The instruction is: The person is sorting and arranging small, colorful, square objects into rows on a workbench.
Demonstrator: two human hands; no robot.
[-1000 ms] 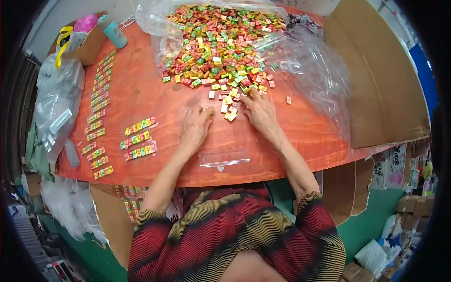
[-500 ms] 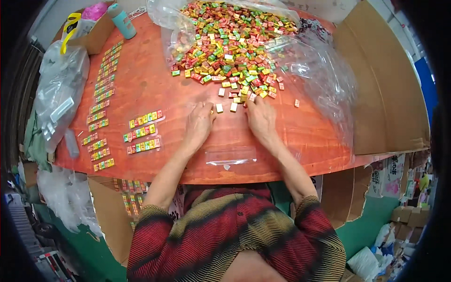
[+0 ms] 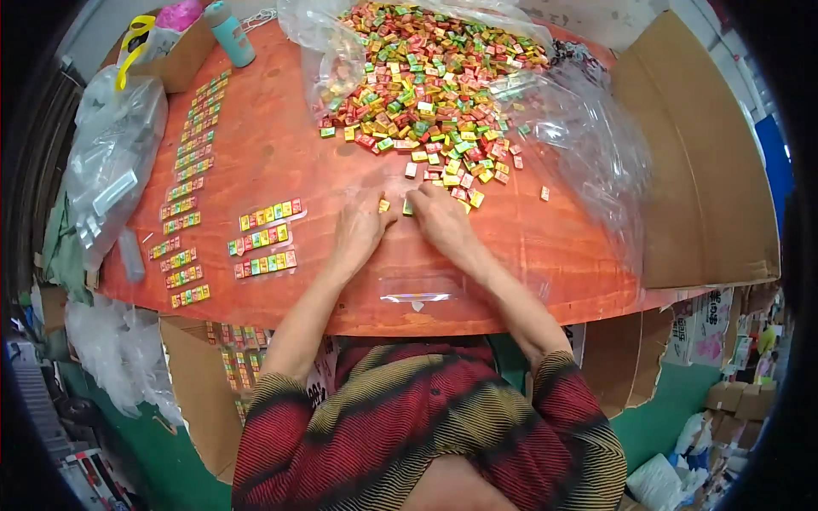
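Note:
A large heap of small coloured boxes, red, yellow, green and orange, spreads over the far middle of the red table. My left hand is closed in front of the heap, with a small yellow box at its fingertips. Just right of it, my right hand pinches another small box with a green side. The two hands are a short gap apart, low over the table. A few loose boxes lie beyond the right hand's knuckles.
Left of my hands lie three rows of boxes on clear plastic; a long column of similar rows runs along the left side. A clear plastic piece lies near the front edge. Plastic sheeting, a cardboard box and a bottle stand around.
My right hand has moved left from the heap's near edge toward the left hand and now has a box in its fingers. Loose boxes there have shifted. The view has shifted slightly.

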